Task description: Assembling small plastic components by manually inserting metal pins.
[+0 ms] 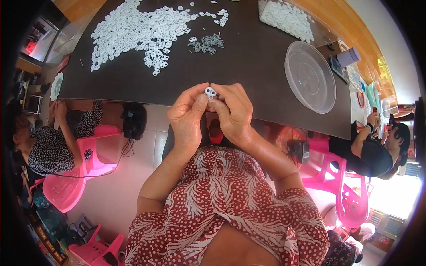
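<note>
Between my hands, just above the near edge of the dark table [248, 66], is a small white plastic piece with dark round holes [211, 92]. The fingers of my left hand [188, 116] close on its left side. My right hand [233, 111] pinches it from the right, with the thumb below. Beyond them lies a small heap of short grey pins [207, 44]. A large spread of similar white plastic pieces [133, 33] covers the far left of the table. Whether a pin sits in the held piece is hidden by my fingers.
A round clear plastic lid [309, 77] lies at the right, before a clear box of white pieces [286, 20]. A purple cup [348, 57] stands at the far right. People sit on pink chairs at the left [66, 190] and right [353, 204].
</note>
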Demonstrator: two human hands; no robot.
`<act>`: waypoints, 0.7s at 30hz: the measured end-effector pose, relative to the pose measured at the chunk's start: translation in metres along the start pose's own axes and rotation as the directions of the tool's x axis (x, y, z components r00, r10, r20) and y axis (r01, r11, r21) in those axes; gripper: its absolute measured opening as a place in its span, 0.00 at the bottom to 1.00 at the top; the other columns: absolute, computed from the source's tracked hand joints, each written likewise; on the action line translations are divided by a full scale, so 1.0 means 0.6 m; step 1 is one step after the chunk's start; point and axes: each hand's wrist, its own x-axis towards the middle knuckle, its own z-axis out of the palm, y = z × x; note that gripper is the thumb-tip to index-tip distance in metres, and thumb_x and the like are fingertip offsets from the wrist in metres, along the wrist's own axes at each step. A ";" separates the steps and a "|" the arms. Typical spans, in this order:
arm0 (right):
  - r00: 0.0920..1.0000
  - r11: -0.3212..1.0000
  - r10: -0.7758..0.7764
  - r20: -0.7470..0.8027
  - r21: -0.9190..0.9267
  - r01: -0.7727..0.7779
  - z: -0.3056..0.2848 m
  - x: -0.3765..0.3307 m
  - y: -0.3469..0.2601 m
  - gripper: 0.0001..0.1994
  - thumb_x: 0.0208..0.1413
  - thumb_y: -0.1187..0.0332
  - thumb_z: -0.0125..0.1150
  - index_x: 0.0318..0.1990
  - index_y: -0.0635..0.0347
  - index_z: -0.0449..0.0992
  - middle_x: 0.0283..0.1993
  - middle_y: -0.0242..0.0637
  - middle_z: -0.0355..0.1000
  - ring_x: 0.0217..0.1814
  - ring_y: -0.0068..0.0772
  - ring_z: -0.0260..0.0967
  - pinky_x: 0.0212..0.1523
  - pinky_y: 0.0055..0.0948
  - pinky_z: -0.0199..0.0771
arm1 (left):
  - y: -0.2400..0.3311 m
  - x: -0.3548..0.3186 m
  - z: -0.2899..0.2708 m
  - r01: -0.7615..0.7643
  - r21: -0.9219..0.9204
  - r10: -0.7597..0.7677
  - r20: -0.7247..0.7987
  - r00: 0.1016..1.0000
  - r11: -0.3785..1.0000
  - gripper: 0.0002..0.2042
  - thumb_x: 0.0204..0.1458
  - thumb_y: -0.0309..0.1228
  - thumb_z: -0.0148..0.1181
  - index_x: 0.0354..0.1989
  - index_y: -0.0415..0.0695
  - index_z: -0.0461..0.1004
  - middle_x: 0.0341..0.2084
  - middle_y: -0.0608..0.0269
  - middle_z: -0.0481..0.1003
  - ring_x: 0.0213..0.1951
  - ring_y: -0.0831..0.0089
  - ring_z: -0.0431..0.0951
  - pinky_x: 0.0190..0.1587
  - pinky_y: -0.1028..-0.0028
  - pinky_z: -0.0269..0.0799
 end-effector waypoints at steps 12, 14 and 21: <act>0.999 0.990 0.036 -0.002 0.134 -0.035 0.001 -0.003 -0.011 0.11 0.45 0.83 0.58 0.39 0.69 0.74 0.34 0.42 0.72 0.31 0.35 0.66 0.29 0.29 0.69 | 0.013 -0.021 0.009 -0.030 0.048 0.035 -0.098 0.995 0.998 0.12 0.56 0.21 0.53 0.47 0.33 0.72 0.32 0.65 0.74 0.31 0.83 0.72 0.35 0.84 0.70; 0.994 0.979 0.107 0.029 0.172 -0.111 0.001 -0.003 -0.013 0.09 0.46 0.83 0.58 0.38 0.69 0.74 0.34 0.41 0.71 0.30 0.33 0.66 0.28 0.27 0.69 | 0.015 -0.025 0.012 -0.040 0.084 0.048 -0.106 0.993 0.996 0.12 0.56 0.22 0.52 0.48 0.34 0.71 0.32 0.65 0.74 0.30 0.84 0.72 0.33 0.85 0.70; 0.907 0.806 0.413 0.086 0.428 -0.408 0.010 0.000 -0.030 0.05 0.50 0.81 0.57 0.36 0.68 0.74 0.29 0.36 0.70 0.26 0.22 0.66 0.25 0.20 0.69 | 0.010 -0.026 0.006 -0.052 0.114 0.067 -0.128 0.990 0.992 0.12 0.57 0.23 0.52 0.49 0.35 0.71 0.31 0.65 0.74 0.29 0.84 0.72 0.32 0.86 0.70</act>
